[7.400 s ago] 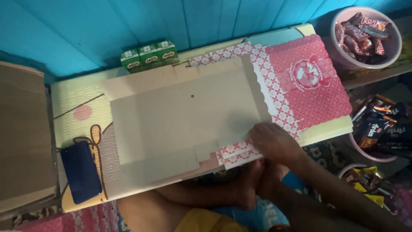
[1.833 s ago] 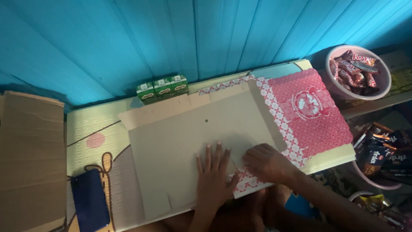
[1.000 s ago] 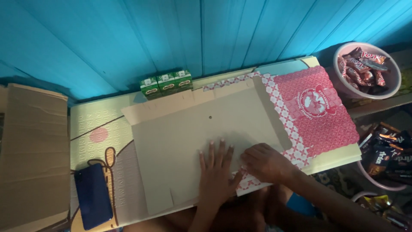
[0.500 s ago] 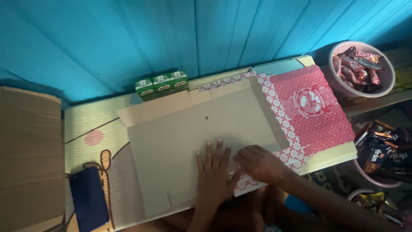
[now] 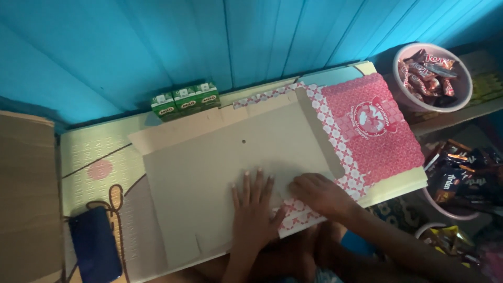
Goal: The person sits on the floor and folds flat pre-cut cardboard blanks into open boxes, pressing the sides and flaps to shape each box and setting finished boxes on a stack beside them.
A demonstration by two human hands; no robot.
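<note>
A flat unfolded cardboard box blank [image 5: 225,157] lies brown side up on a low board. Its right part shows a pink and white patterned printed side [image 5: 374,128]. My left hand [image 5: 252,207] rests flat on the brown cardboard near the front edge, fingers spread. My right hand [image 5: 317,195] presses down on a small patterned flap [image 5: 294,214] at the front edge, just right of my left hand. Neither hand grips anything.
Three small green drink cartons [image 5: 184,98] stand at the back by the blue wall. A dark blue phone [image 5: 94,251] lies front left. A brown cardboard stack [image 5: 26,199] sits at left. Bowls of wrapped snacks [image 5: 430,76] stand at right.
Earlier only my right hand was on the flap; my left hand has since come down flat on the cardboard. Over the last second both hands stay put and only the view shifts slightly.
</note>
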